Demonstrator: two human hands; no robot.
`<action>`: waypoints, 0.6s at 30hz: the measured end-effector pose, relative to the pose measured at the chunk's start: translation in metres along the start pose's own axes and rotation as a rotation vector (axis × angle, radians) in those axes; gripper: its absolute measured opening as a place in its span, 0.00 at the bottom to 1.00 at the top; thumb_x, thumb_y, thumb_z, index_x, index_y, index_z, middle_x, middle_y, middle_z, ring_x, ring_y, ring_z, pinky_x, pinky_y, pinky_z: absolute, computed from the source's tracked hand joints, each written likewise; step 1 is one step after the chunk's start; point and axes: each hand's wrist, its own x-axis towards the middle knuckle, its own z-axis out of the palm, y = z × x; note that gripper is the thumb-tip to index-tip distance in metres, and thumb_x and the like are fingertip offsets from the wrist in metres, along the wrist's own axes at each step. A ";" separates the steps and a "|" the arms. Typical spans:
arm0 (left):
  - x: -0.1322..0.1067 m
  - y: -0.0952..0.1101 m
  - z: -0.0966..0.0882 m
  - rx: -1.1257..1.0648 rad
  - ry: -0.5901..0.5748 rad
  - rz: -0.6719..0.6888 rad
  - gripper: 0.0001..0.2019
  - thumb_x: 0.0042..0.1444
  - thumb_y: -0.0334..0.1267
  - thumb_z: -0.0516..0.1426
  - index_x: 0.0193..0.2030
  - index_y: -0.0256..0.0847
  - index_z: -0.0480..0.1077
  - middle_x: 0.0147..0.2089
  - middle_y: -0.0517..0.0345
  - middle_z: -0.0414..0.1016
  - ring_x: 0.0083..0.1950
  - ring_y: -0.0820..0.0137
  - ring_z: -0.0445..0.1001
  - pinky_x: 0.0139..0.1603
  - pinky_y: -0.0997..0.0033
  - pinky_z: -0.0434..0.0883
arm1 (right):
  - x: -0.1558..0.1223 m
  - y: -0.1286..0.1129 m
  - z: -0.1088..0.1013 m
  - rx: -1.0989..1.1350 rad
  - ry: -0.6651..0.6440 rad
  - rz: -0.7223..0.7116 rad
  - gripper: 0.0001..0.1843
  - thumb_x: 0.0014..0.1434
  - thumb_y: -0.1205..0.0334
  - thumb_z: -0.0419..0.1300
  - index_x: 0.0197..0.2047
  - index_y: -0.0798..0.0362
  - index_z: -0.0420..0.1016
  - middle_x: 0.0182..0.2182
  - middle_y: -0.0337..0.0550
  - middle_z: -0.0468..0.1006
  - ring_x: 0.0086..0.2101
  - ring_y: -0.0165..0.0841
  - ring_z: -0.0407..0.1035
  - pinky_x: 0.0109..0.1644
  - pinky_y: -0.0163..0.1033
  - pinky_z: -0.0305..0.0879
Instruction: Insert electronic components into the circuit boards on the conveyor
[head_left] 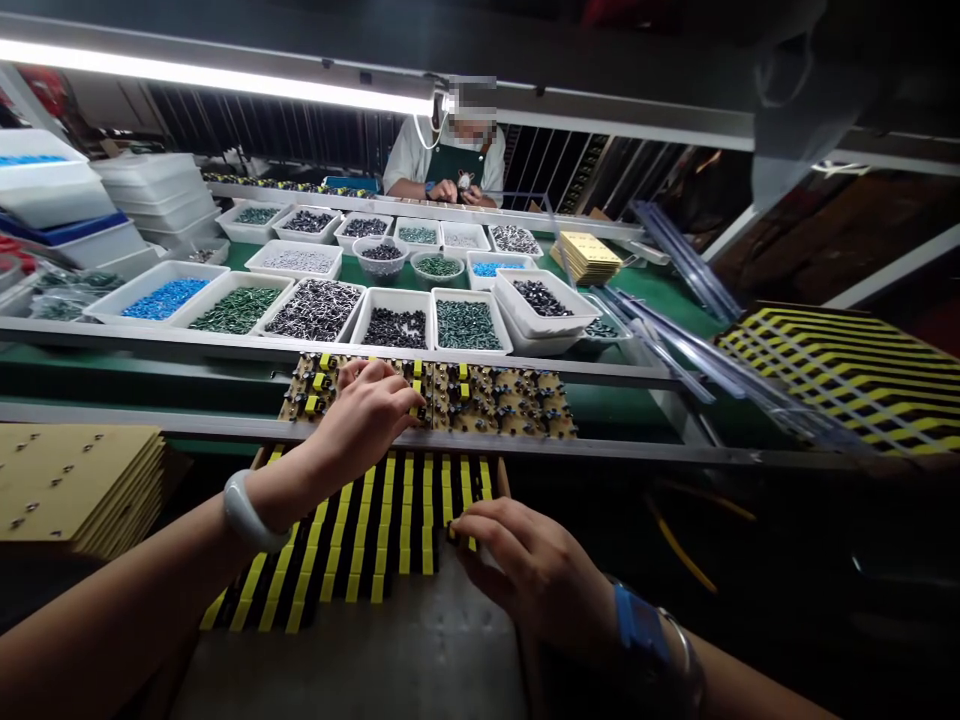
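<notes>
The left hand [366, 418] is laid on a brown circuit board [501, 402] just beyond the metal rail [600, 450], and its fingers [401, 392] are curved down beside a yellow component [416, 400]; whether this component is grasped cannot be told. On the near side of the metal rail, the right hand [529, 572] is held over rows of yellow-and-black components [360, 540]. Its fingers [469, 520] are closed at the end of one row, but any grasp is hidden by them.

Some risks can be judged from this position. The parts on the circuit board stand close together, so a neighbouring part may be knocked or bent by the palm if the hand is pressed or slid carelessly. The white bangle [251, 510] is worn low over the rows, so the row order may be disturbed if it is dragged across them. A part may also be dropped near the metal rail if it is held only by the fingertips, because it is small.
</notes>
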 end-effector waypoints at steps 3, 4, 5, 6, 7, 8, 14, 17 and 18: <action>0.001 0.003 0.000 0.035 -0.033 0.006 0.07 0.59 0.29 0.66 0.44 0.40 0.79 0.45 0.51 0.81 0.53 0.54 0.71 0.55 0.54 0.66 | 0.002 0.002 -0.004 0.008 0.011 0.005 0.14 0.67 0.69 0.61 0.56 0.59 0.72 0.44 0.51 0.81 0.43 0.37 0.77 0.49 0.40 0.77; 0.002 0.004 -0.001 0.049 -0.042 0.008 0.07 0.59 0.27 0.65 0.44 0.39 0.79 0.44 0.50 0.80 0.53 0.53 0.71 0.54 0.54 0.67 | 0.003 0.003 -0.006 0.011 0.008 0.004 0.15 0.67 0.69 0.60 0.57 0.58 0.72 0.45 0.51 0.81 0.43 0.37 0.77 0.50 0.40 0.77; 0.002 0.006 -0.002 0.063 -0.050 0.009 0.07 0.60 0.26 0.64 0.44 0.38 0.79 0.44 0.49 0.80 0.53 0.53 0.71 0.53 0.54 0.67 | 0.005 0.004 -0.008 0.012 -0.001 0.004 0.15 0.68 0.69 0.60 0.57 0.58 0.72 0.46 0.51 0.81 0.44 0.37 0.77 0.50 0.40 0.77; 0.003 0.008 -0.003 0.077 -0.056 0.010 0.07 0.60 0.25 0.62 0.43 0.37 0.79 0.43 0.48 0.80 0.52 0.53 0.71 0.52 0.54 0.67 | 0.007 0.007 -0.010 0.011 -0.008 0.006 0.15 0.68 0.69 0.60 0.57 0.57 0.73 0.46 0.51 0.81 0.44 0.37 0.77 0.50 0.40 0.77; 0.004 0.009 -0.003 0.089 -0.062 0.012 0.07 0.61 0.24 0.61 0.42 0.37 0.80 0.42 0.48 0.80 0.52 0.53 0.71 0.52 0.54 0.67 | 0.009 0.010 -0.012 0.008 -0.009 0.012 0.15 0.68 0.69 0.60 0.57 0.56 0.74 0.46 0.50 0.81 0.44 0.36 0.77 0.50 0.40 0.77; 0.005 0.010 -0.004 0.098 -0.066 0.014 0.08 0.61 0.23 0.60 0.40 0.37 0.80 0.41 0.48 0.80 0.52 0.53 0.70 0.52 0.55 0.67 | 0.012 0.013 -0.014 0.006 -0.005 0.027 0.15 0.68 0.69 0.60 0.57 0.55 0.74 0.46 0.50 0.80 0.44 0.36 0.77 0.50 0.41 0.77; 0.006 0.010 -0.002 0.120 -0.078 0.011 0.09 0.62 0.24 0.59 0.39 0.38 0.81 0.39 0.49 0.79 0.50 0.54 0.70 0.53 0.53 0.66 | 0.038 0.048 -0.023 0.012 0.063 0.149 0.15 0.67 0.69 0.63 0.56 0.52 0.76 0.49 0.48 0.81 0.48 0.36 0.77 0.56 0.40 0.75; 0.005 0.009 -0.001 0.117 -0.089 0.012 0.10 0.63 0.25 0.59 0.41 0.40 0.82 0.39 0.50 0.79 0.50 0.54 0.71 0.53 0.52 0.67 | 0.049 0.064 -0.022 -0.022 0.033 0.193 0.14 0.66 0.68 0.64 0.55 0.52 0.76 0.49 0.47 0.82 0.49 0.38 0.78 0.56 0.43 0.75; 0.004 0.009 -0.001 0.115 -0.091 0.011 0.09 0.63 0.26 0.59 0.42 0.40 0.82 0.39 0.51 0.79 0.50 0.54 0.71 0.54 0.52 0.67 | 0.052 0.068 -0.022 -0.036 0.018 0.206 0.14 0.65 0.69 0.64 0.54 0.52 0.76 0.48 0.47 0.82 0.48 0.38 0.78 0.56 0.44 0.75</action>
